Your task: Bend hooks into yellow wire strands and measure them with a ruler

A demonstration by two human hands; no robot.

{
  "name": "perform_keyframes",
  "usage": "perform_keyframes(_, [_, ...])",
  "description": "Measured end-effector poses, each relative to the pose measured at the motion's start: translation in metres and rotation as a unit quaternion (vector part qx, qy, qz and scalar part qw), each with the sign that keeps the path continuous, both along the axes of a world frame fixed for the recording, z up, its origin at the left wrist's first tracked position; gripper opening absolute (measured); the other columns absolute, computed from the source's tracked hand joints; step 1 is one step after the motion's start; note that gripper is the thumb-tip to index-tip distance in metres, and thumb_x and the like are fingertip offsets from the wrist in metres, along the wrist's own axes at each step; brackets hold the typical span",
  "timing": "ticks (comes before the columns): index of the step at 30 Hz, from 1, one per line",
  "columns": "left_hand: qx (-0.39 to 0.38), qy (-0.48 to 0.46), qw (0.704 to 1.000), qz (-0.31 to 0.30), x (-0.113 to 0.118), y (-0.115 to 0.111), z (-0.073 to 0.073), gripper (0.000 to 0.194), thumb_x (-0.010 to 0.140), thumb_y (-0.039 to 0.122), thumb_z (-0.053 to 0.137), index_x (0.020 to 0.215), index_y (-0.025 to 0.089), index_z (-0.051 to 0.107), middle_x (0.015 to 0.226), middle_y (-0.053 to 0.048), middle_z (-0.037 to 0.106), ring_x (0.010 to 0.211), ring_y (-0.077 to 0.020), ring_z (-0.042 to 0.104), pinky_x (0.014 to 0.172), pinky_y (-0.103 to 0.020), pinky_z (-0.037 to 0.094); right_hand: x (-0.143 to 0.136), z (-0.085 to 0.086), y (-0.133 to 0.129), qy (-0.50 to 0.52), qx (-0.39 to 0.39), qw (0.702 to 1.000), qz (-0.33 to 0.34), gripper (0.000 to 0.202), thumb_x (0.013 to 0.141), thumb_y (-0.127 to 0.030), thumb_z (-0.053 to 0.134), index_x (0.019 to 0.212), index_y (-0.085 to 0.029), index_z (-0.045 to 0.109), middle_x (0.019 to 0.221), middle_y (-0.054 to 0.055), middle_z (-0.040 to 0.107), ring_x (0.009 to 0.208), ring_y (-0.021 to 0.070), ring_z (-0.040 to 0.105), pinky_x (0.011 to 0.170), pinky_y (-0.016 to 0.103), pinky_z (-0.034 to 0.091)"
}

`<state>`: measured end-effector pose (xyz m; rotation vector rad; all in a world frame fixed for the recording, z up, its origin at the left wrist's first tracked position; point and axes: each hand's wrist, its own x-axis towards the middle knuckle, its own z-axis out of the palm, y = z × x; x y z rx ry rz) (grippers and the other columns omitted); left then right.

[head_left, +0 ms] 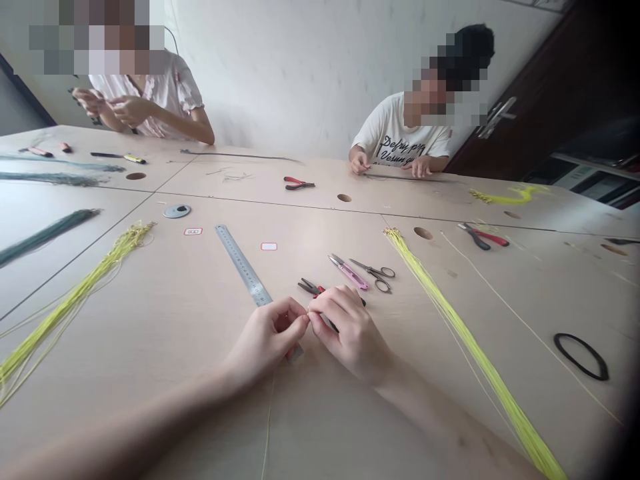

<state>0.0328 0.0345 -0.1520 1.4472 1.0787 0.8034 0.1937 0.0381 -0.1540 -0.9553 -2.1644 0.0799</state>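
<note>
My left hand and my right hand meet fingertip to fingertip above the table, both pinched closed. Between them is a tiny gold-coloured piece, mostly covered by the fingers. A thin yellow cord hangs below my left hand and trails toward the near edge. Under the hands lies a steel ruler, its near end partly hidden. Red and black pliers lie just behind my right hand, which covers part of them.
Pink snips and small scissors lie beyond my right hand. Yellow cord bundles lie left and right. A black ring is far right. Two people sit across the table, their hands busy.
</note>
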Motion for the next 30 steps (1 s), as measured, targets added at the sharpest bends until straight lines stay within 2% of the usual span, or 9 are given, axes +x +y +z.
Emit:
perform_keyframes(4, [-0.001,-0.020,1.000,0.023,-0.001,0.002,-0.002,0.021,0.083,0.030,0.050,0.067,0.017,0.053,0.044,0.007,0.046,0.044,-0.0084,0.045,0.045,-0.019,0.036,0.007,0.002,0.004,0.013,0.010,1.000,-0.014,0.013,0.088,-0.011,0.045,0.079,-0.019,0.052,0.073,0.002,0.056,0.071,0.0156,0.049,0.068,0.032,0.040])
perform_keyframes(8, [0.015,-0.067,0.993,0.099,-0.004,0.010,-0.003,0.020,0.084,0.032,0.050,0.069,0.018,0.050,0.046,0.007,0.046,0.044,-0.0081,0.043,0.047,-0.019,0.037,0.010,0.007,0.004,0.038,0.013,0.999,-0.024,0.016,0.088,-0.010,0.041,0.088,-0.018,0.054,0.080,0.006,0.059,0.081,0.0179,0.054,0.076,0.035,0.045])
perform_keyframes(11, [0.060,-0.102,0.976,0.181,-0.012,0.026,-0.004,0.019,0.083,0.030,0.051,0.069,0.018,0.050,0.047,0.007,0.047,0.046,-0.0079,0.043,0.051,-0.020,0.038,0.003,0.006,-0.004,-0.017,-0.032,0.998,0.041,0.022,0.087,-0.013,0.042,0.103,-0.015,0.057,0.102,0.010,0.064,0.102,0.0205,0.055,0.088,0.038,0.047])
perform_keyframes(16, [0.100,-0.139,0.943,0.286,-0.030,0.061,-0.014,0.015,0.083,0.026,0.054,0.072,0.016,0.053,0.051,0.007,0.046,0.050,-0.0089,0.046,0.056,-0.023,0.039,-0.012,0.001,-0.016,-0.146,-0.126,0.971,0.141,0.037,0.088,-0.020,0.044,0.124,-0.010,0.050,0.131,0.012,0.052,0.123,0.0239,0.044,0.102,0.044,0.040])
perform_keyframes(20, [0.092,-0.149,0.941,0.288,-0.035,0.074,-0.024,0.019,0.085,0.029,0.055,0.074,0.014,0.054,0.056,0.006,0.046,0.053,-0.0096,0.049,0.055,-0.025,0.043,-0.016,0.004,-0.022,-0.140,-0.142,0.968,0.149,0.030,0.088,-0.017,0.044,0.113,-0.011,0.058,0.116,0.011,0.063,0.108,0.0240,0.055,0.098,0.046,0.040])
perform_keyframes(22, [0.089,-0.143,0.945,0.279,-0.035,0.074,-0.026,0.020,0.086,0.030,0.055,0.074,0.013,0.055,0.058,0.005,0.048,0.054,-0.0096,0.051,0.054,-0.024,0.044,-0.019,0.010,-0.027,-0.116,-0.141,0.972,0.147,0.022,0.087,-0.017,0.043,0.093,-0.012,0.065,0.090,0.009,0.069,0.086,0.0218,0.061,0.084,0.042,0.048])
perform_keyframes(25, [0.086,-0.126,0.951,0.269,-0.035,0.071,-0.025,0.021,0.086,0.030,0.055,0.075,0.013,0.055,0.060,0.004,0.050,0.055,-0.0095,0.051,0.054,-0.024,0.044,-0.021,0.018,-0.038,-0.072,-0.167,0.975,0.128,0.028,0.087,-0.016,0.041,0.069,-0.015,0.062,0.061,0.004,0.063,0.061,0.0161,0.057,0.063,0.032,0.050])
perform_keyframes(27, [0.086,-0.114,0.954,0.262,-0.035,0.069,-0.023,0.021,0.086,0.030,0.054,0.075,0.013,0.055,0.061,0.004,0.051,0.055,-0.0093,0.051,0.053,-0.024,0.044,-0.022,0.017,-0.048,-0.043,-0.169,0.978,0.112,0.024,0.086,-0.016,0.042,0.079,-0.015,0.065,0.072,0.006,0.067,0.069,0.0166,0.061,0.066,0.031,0.052])
perform_keyframes(30, [0.085,-0.100,0.959,0.252,-0.035,0.065,-0.020,0.022,0.087,0.031,0.054,0.075,0.012,0.056,0.061,0.004,0.052,0.054,-0.0091,0.051,0.053,-0.024,0.044,-0.022,-0.001,-0.067,-0.035,-0.086,0.990,0.102,0.028,0.086,-0.024,0.046,0.106,-0.014,0.062,0.106,0.009,0.068,0.100,0.0228,0.061,0.087,0.038,0.050])
